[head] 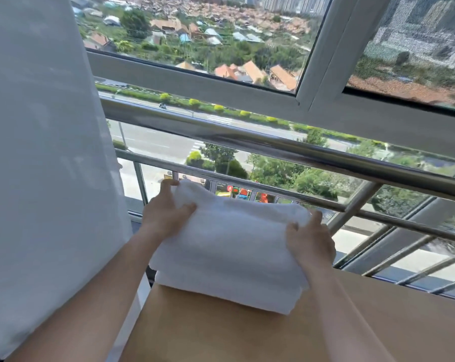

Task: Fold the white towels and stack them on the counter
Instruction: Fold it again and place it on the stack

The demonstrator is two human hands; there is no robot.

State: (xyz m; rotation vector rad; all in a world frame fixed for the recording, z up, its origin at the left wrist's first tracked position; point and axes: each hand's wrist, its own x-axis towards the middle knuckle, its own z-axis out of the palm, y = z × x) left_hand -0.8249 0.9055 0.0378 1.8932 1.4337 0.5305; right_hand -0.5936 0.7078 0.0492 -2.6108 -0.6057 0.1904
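A stack of folded white towels (229, 246) sits at the far left corner of the light wooden counter (247, 333). My left hand (163, 212) grips the top towel's far left edge, thumb on top and fingers curled round the side. On the right side of the top towel, my right hand (312, 239) holds the edge with its thumb on top. The top towel's far left corner is lifted slightly. The lower towels show only as layered edges at the front.
A white curtain (46, 152) hangs close on the left. Behind the counter runs a steel railing (273, 147) with several bars, and a window frame (323, 61) above it. The counter extends right and toward me.
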